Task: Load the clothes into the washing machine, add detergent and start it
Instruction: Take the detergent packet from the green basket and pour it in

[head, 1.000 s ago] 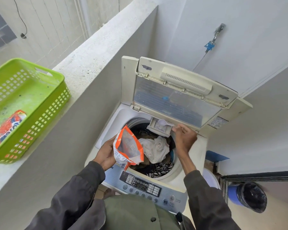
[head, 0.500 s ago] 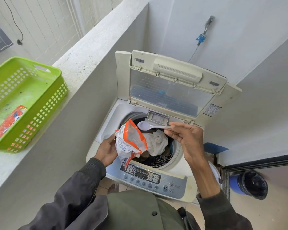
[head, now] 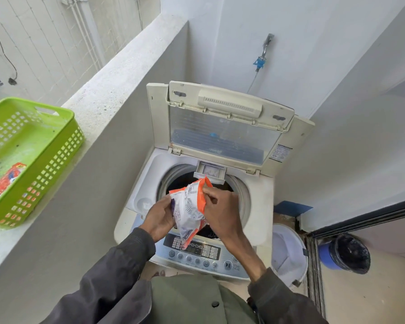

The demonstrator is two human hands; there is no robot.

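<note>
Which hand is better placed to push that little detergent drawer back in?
Probably right. The right hand pinches the top of the detergent pouch, close to the open drawer, so it is nearest. The left hand grips the pouch's side, farther from the drawer, and could carry it alone.

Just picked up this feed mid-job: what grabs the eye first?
Both hands hold an orange-and-white detergent pouch over the open washing machine, left hand at its side, right hand at its top. The lid stands raised behind, and a bright green basket sits on the ledge at left.
</note>
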